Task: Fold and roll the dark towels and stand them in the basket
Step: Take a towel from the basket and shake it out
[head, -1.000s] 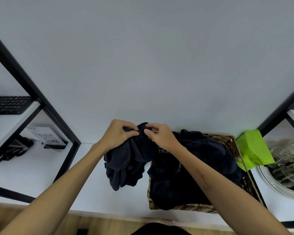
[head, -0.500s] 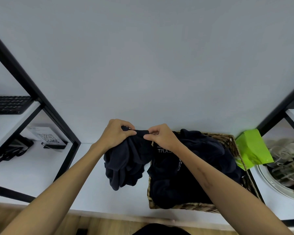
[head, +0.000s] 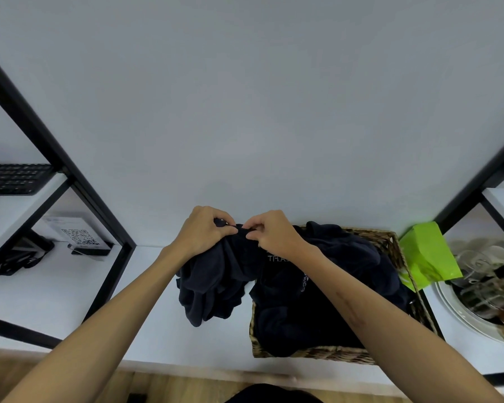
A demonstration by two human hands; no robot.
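Both our hands pinched one dark towel by its top edge, left hand beside right hand, above the shelf, left of the wicker basket.

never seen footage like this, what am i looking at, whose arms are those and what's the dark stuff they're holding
There is no machine here. A person wears a wide-angle camera on the head, looking forward and down, so the two bare arms reaching in from the bottom are the wearer's own. The lens bends straight lines, which is why the black shelf frames lean.

The left hand and right hand are held close together, each pinching the top edge of a dark towel that hangs bunched below them, above a white counter. To the right stands a woven basket heaped with more dark towels, unfolded so far.

Also there: a green box beside the basket, a QR code card under the left shelf, a keyboard on that shelf, and a white plate of glassware at the far right.
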